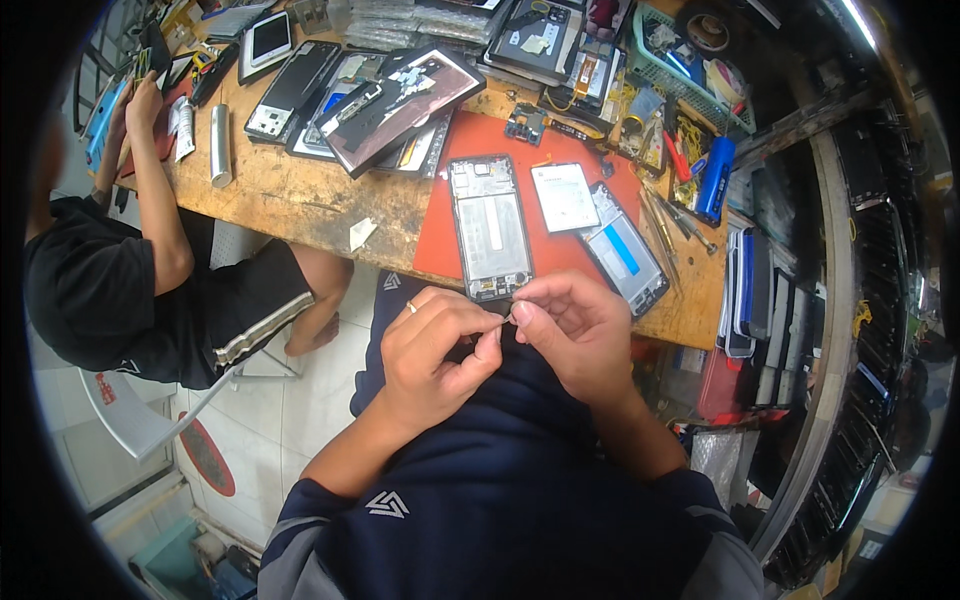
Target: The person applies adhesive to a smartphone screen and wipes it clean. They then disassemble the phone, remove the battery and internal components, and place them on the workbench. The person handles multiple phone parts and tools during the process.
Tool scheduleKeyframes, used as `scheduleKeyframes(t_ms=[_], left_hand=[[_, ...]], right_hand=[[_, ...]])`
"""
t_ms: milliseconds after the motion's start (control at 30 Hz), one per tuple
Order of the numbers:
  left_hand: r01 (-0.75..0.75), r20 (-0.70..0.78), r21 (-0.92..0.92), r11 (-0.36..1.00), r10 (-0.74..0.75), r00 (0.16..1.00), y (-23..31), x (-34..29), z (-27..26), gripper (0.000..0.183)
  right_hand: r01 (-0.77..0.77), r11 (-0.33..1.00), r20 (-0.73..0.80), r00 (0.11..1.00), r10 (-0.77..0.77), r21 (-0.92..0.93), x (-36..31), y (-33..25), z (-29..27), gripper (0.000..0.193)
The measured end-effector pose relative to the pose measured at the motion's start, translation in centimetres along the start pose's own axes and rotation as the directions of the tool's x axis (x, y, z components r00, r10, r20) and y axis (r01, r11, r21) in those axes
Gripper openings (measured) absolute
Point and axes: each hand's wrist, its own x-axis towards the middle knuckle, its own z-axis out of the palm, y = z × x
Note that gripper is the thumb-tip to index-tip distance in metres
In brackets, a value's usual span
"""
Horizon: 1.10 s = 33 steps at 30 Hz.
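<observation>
My left hand (438, 347) and my right hand (575, 332) meet above my lap at the table's front edge. Thumb and fingers of each are pinched together on a tiny dark piece between the fingertips, too small to name. Just beyond them lies an opened phone frame (491, 240), its silvery inside facing up, on the orange-red mat (437, 235). A white flat phone battery (564, 197) rests to its right. Beside the battery a second phone frame (627, 252) lies at a slant, with a bright blue strip inside.
Disassembled phones and a pinkish back panel (420, 105) are piled at the back of the wooden table (300, 212). Screwdrivers (690, 222), a blue cylinder (716, 180) and a green basket (655, 30) stand right. On the left, another person (110, 270) sits near a silver tube (220, 145).
</observation>
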Motion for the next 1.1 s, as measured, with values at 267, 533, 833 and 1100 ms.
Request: scheduleKeyframes(t_ms=[267,533,833,1100], left_hand=[[0.452,0.227,-0.406,0.794,-0.392,0.892,0.2,-0.8,-0.5,0.007],[0.515,0.234,-0.519,0.682,-0.466,0.853,-0.1,-1.4,-0.2,0.008],[0.482,0.166,-0.363,0.797,-0.454,0.876,-0.7,-1.4,-0.4,0.008],[0.423,-0.159,-0.171,0.89,-0.448,0.88,-3.8,-1.6,-3.4,0.006]], right_hand=[[0.031,0.999,0.007,0.999,-0.031,-0.035,0.3,0.6,0.1,0.015],[-0.026,0.999,-0.06,0.998,0.024,-0.036,-0.1,0.5,0.7,0.017],[0.132,0.919,0.094,0.99,-0.104,-0.372,0.5,0.6,0.0,0.011],[0.169,0.881,-0.115,0.964,-0.242,-0.441,3.0,-1.2,-1.5,0.006]])
